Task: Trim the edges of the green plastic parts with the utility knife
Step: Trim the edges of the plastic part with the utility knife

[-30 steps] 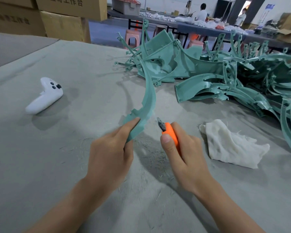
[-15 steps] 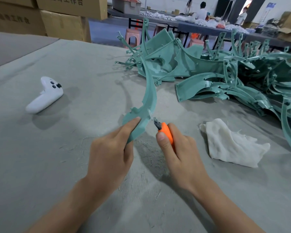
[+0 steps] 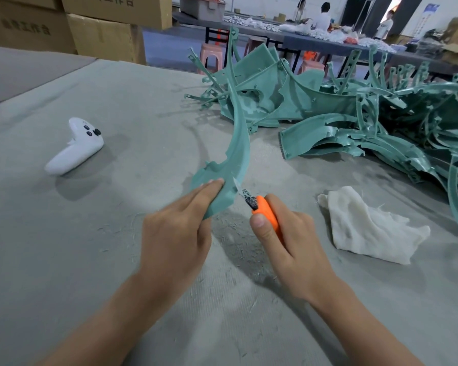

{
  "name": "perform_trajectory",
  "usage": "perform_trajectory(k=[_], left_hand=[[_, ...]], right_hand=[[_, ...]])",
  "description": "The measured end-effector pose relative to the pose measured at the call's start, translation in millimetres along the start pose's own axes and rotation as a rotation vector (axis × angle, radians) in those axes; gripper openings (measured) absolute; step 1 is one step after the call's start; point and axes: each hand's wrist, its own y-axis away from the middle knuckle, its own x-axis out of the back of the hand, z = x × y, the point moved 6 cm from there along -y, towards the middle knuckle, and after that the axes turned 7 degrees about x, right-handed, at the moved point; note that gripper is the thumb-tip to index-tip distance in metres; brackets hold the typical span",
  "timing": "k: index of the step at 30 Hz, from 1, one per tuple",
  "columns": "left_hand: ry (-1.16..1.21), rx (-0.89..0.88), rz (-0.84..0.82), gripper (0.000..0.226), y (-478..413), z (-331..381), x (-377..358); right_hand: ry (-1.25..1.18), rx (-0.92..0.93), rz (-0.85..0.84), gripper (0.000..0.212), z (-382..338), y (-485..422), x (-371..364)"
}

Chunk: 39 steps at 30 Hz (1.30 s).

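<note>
While the left hand [image 3: 177, 233] grips the lower end of a curved green plastic part [image 3: 238, 154] above the worktop [image 3: 64, 260], the right hand [image 3: 294, 249] wraps the orange utility knife [image 3: 265, 212], blade at the part's edge, beside a white cloth [image 3: 368, 228].

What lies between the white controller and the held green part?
Nothing: in the head view only bare grey table cover separates the white controller from the green part.
</note>
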Motion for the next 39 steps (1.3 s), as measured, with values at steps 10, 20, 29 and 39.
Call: perform_trajectory(k=[10,20,29,39], left_hand=[[-0.009,0.032,-0.005,0.044,-1,-2,1],[0.005,0.02,0.018,0.041,1,2,0],[-0.007,0.009,0.031,0.042,0,-1,1],[0.011,-0.039,-0.008,0.043,0,6,0]], right_hand=[[-0.054,0.056,-0.006,0.045,-6,0,-3],[0.085,-0.09,0.106,0.041,14,1,9],[-0.032,0.069,0.001,0.047,-10,0,0],[0.029,-0.062,0.115,0.046,14,0,8]])
